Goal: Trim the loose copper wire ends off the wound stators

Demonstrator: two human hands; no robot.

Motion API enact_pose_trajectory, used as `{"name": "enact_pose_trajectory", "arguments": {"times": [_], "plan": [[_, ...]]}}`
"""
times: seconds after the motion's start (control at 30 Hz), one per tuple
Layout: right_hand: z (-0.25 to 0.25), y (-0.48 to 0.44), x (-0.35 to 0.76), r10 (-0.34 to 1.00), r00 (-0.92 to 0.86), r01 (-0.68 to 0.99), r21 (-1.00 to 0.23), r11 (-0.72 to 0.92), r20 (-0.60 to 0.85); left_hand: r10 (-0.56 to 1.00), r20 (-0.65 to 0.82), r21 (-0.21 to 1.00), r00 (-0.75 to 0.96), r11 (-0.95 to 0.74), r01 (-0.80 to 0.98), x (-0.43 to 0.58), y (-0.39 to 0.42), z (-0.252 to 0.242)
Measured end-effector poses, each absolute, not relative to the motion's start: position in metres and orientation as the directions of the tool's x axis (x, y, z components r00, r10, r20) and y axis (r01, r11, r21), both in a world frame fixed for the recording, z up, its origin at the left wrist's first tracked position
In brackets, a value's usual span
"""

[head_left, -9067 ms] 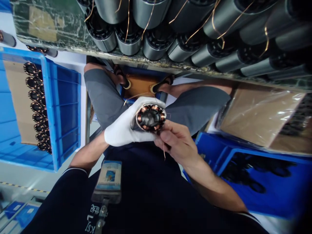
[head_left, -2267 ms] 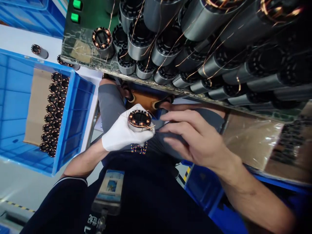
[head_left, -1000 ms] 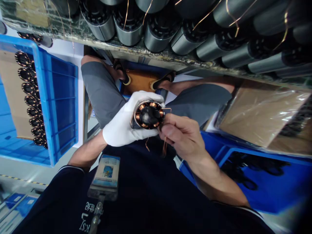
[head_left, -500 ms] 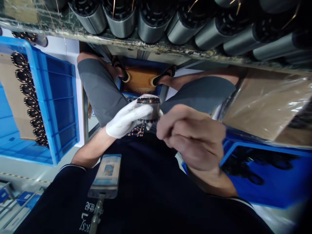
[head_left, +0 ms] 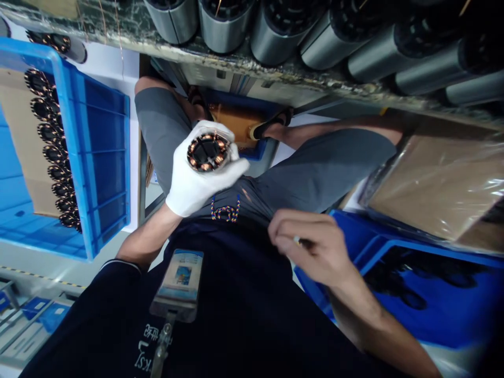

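Note:
In a white glove, my left hand (head_left: 197, 181) is wrapped round a motor stator (head_left: 208, 152), whose open end with copper windings faces the camera. My bare right hand (head_left: 311, 244) is apart from it, lower and to the right, over my dark shirt. Its fingers are curled together, and a small pale bit shows between them; what it is cannot be made out. A coloured drawstring (head_left: 225, 210) hangs at the waist of my grey shorts, between the hands.
Metal cylinders (head_left: 224, 29) stand in a row on the worn bench edge (head_left: 236, 71). A blue crate (head_left: 100, 157) at left holds several stators. At right are a plastic-wrapped brown board (head_left: 429, 184) and a blue bin (head_left: 441, 315) with black parts.
My left hand has moved up and left and tilted the stator, so its end now faces the camera. My right hand has moved down, away from the stator. The view has shifted slightly.

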State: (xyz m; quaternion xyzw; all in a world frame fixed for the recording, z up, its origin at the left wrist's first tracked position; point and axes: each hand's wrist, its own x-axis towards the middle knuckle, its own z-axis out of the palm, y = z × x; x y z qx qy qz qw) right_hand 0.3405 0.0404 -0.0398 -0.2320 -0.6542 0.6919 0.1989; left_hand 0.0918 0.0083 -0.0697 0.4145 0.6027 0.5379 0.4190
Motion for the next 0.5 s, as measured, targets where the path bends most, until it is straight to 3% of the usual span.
{"name": "enact_pose_trajectory", "arguments": {"times": [0.1, 0.23, 0.37, 0.5], "plan": [[-0.034, 0.058, 0.334, 0.761, -0.642, 0.064, -0.996, -0.068, -0.093, 0.965, 0.108, 0.978, -0.239, -0.060, 0.202, 0.089, 0.005, -0.055], [-0.026, 0.076, 0.296, 0.781, -0.613, 0.054, -0.992, -0.110, -0.120, 0.982, 0.169, 0.964, -0.080, -0.148, 0.222, 0.097, -0.006, -0.035], [-0.021, 0.077, 0.277, 0.830, -0.553, 0.028, -0.997, -0.065, -0.070, 0.978, 0.027, 0.977, -0.209, 0.018, 0.213, 0.114, -0.017, -0.034], [-0.024, 0.072, 0.284, 0.826, -0.554, 0.009, -0.993, -0.122, -0.106, 0.943, 0.056, 0.968, -0.329, 0.029, 0.248, 0.125, -0.025, -0.052]]}}
